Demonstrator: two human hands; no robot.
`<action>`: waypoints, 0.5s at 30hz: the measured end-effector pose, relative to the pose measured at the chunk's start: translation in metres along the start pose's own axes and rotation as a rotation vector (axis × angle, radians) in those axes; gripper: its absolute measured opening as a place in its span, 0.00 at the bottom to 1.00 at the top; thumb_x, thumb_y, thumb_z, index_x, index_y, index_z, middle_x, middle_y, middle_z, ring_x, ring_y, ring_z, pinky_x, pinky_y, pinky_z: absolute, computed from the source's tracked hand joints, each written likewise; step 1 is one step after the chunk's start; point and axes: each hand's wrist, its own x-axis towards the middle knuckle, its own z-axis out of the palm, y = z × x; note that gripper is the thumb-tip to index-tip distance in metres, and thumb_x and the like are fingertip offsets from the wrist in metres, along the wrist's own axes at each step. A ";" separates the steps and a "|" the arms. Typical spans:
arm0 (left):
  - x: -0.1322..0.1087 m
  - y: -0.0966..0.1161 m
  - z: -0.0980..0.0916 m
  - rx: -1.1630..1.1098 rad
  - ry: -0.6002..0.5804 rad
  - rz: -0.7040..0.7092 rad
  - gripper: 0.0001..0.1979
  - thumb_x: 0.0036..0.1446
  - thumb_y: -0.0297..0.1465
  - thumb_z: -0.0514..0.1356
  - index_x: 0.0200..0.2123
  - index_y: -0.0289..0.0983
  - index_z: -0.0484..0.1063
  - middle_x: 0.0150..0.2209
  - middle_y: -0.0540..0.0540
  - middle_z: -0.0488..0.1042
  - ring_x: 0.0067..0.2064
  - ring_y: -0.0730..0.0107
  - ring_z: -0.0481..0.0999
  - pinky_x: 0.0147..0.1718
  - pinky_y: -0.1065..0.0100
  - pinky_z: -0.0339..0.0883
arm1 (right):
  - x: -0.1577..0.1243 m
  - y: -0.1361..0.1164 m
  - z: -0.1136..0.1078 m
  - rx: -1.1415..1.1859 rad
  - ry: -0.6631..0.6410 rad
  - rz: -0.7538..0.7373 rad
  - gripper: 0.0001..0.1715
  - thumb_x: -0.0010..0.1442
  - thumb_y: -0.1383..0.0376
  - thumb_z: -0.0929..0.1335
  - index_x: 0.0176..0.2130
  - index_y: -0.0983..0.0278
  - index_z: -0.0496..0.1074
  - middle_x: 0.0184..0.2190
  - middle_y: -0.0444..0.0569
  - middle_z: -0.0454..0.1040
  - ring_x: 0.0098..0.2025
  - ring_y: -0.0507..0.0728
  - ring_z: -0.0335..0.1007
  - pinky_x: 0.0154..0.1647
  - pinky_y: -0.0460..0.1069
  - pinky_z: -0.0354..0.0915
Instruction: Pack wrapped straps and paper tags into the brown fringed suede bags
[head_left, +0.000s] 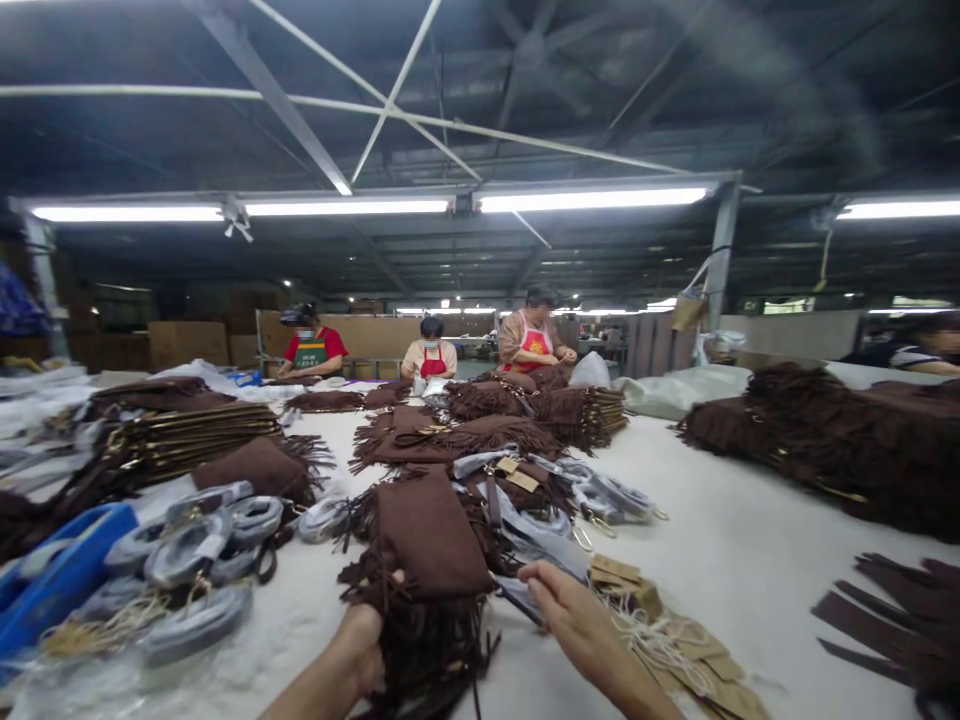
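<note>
A brown suede fringed bag (429, 535) lies on the white table (742, 545) right in front of me. My left hand (361, 640) is closed on its near fringed edge, thumb on top. To the right, my right hand (564, 608) pinches a grey wrapped strap (525, 597) beside the bag. More wrapped straps (551, 525) and brown paper tags (519, 474) lie just beyond the bag.
Stacks of brown fringed bags (840, 445) cover the table on all sides. Coiled grey wrapped straps (199, 545) and a blue bin (64, 575) sit at left. Brown tags with string (679, 645) lie at right. Three people in aprons (532, 340) work at the far end.
</note>
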 end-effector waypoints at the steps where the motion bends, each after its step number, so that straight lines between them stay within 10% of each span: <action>1: 0.002 0.010 -0.002 0.023 0.008 0.032 0.06 0.53 0.19 0.61 0.29 0.35 0.72 0.16 0.52 0.73 0.17 0.71 0.72 0.17 0.74 0.67 | 0.003 -0.001 0.001 0.012 -0.015 0.011 0.21 0.57 0.50 0.59 0.36 0.62 0.69 0.33 0.50 0.72 0.40 0.61 0.70 0.37 0.52 0.67; 15: 0.002 0.092 -0.024 0.012 -0.277 0.170 0.04 0.45 0.17 0.63 0.24 0.30 0.75 0.18 0.50 0.73 0.16 0.78 0.69 0.13 0.81 0.59 | -0.006 -0.045 0.080 0.639 -0.515 -0.099 0.42 0.43 0.43 0.74 0.50 0.63 0.67 0.29 0.45 0.68 0.35 0.57 0.67 0.23 0.44 0.65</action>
